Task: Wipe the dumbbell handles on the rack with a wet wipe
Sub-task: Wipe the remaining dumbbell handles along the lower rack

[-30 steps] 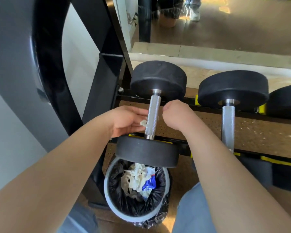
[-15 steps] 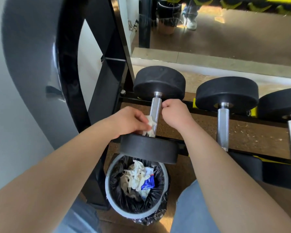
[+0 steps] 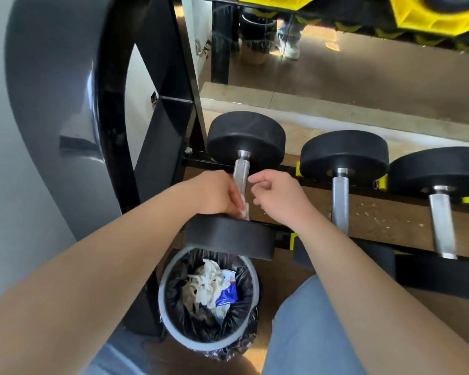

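My left hand (image 3: 217, 193) has slid the wipe (image 3: 244, 209) down to the near end of the leftmost handle (image 3: 241, 174), fingers pinching it. My right hand (image 3: 279, 196) has let go, loosely curled beside. This handle seems nearly done.

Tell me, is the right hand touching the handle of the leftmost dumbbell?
Apart. In the head view, the right hand sits beside the leftmost dumbbell handle, and brown shelf shows between its fingertips and the metal. The left hand presses the wet wipe to the handle.
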